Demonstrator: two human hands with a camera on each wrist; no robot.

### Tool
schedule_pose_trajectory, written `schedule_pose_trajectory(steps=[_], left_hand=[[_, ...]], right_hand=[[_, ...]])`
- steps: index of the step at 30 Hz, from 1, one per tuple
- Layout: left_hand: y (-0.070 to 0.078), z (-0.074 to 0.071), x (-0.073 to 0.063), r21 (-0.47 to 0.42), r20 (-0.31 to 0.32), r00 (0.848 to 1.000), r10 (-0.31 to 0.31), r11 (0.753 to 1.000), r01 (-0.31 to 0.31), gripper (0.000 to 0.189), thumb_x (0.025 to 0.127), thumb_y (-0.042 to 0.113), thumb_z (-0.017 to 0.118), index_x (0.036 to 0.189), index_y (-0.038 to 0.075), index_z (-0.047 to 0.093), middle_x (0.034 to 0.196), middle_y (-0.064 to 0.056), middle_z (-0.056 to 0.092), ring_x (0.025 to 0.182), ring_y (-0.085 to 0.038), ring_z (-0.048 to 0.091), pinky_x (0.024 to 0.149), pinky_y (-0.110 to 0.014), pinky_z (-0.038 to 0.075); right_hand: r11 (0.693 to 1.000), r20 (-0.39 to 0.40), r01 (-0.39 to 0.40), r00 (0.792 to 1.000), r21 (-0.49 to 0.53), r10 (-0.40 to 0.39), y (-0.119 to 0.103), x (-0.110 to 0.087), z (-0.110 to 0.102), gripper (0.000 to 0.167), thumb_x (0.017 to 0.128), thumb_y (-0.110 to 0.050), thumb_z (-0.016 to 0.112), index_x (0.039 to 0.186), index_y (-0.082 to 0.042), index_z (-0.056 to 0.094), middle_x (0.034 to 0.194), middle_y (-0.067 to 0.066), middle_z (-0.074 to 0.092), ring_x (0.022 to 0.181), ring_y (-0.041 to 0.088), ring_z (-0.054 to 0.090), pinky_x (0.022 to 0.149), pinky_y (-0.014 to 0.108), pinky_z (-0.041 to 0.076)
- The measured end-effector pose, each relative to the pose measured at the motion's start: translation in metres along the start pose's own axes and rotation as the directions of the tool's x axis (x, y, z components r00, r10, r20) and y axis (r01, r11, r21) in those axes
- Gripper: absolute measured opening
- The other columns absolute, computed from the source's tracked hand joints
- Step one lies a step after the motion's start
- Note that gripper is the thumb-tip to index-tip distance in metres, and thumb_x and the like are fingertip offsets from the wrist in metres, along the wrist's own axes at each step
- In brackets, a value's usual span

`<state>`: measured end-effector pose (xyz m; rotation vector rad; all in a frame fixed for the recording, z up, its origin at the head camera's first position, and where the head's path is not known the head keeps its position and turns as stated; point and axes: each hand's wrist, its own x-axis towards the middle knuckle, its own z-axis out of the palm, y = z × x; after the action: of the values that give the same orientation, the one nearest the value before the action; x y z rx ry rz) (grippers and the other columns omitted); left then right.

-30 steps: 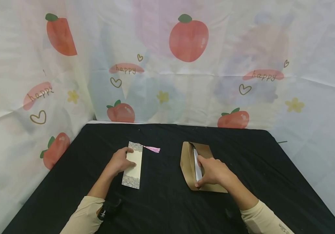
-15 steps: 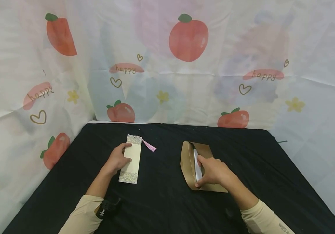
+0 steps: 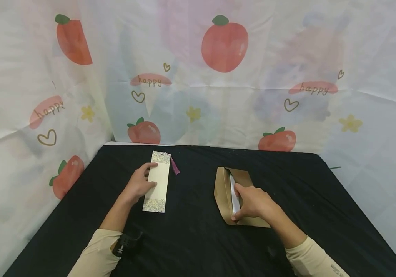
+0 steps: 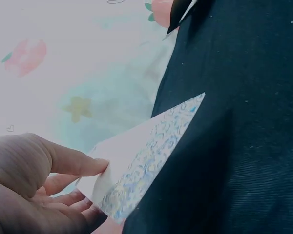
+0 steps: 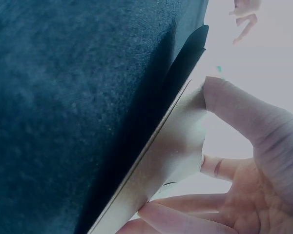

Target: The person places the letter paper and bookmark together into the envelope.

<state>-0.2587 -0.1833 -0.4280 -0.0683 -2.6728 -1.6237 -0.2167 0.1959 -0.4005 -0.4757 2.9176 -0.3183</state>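
Observation:
My left hand (image 3: pixel 138 186) pinches a cream bookmark (image 3: pixel 158 180) by its left edge, thumb on the face turned to me. The bookmark has patterned bands at both ends, and a pink-purple tassel (image 3: pixel 175 166) hangs at its upper right corner. In the left wrist view the bookmark (image 4: pixel 146 158) is tilted above the black cloth. My right hand (image 3: pixel 255 202) grips a brown paper envelope (image 3: pixel 221 194), thumb and fingers spread along its opening. Its flap is folded back to the left and a white sheet (image 3: pixel 234 195) shows inside. The envelope (image 5: pixel 168 146) stands tilted in the right wrist view.
Black cloth (image 3: pixel 191 238) covers the table under both hands. A white curtain printed with peaches (image 3: pixel 224 47) hangs behind and along the sides. A dark band (image 3: pixel 126 244) is on the left wrist, at the sleeve.
My left hand has carried the bookmark away from me, toward the table's far edge. The tassel has swung from sideways to hanging down. My right hand and the envelope have stayed in place.

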Motion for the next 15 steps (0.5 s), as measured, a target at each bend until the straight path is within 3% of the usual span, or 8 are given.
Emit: schedule_pose_trajectory(steps=[15], left_hand=[[0.013, -0.006, -0.005, 0.010, 0.026, 0.998, 0.050, 0.999, -0.051, 0.064, 0.092, -0.009, 0.071, 0.150, 0.002, 0.048, 0.136, -0.031, 0.054, 0.115, -0.043, 0.062, 0.084, -0.045, 0.054]], right_hand=[[1.000, 0.000, 0.007, 1.000, 0.011, -0.007, 0.001, -0.001, 0.000, 0.068, 0.061, -0.043, 0.100, 0.099, -0.015, 0.051, 0.077, 0.002, 0.055, 0.066, 0.023, 0.053, 0.059, 0.040, 0.043]])
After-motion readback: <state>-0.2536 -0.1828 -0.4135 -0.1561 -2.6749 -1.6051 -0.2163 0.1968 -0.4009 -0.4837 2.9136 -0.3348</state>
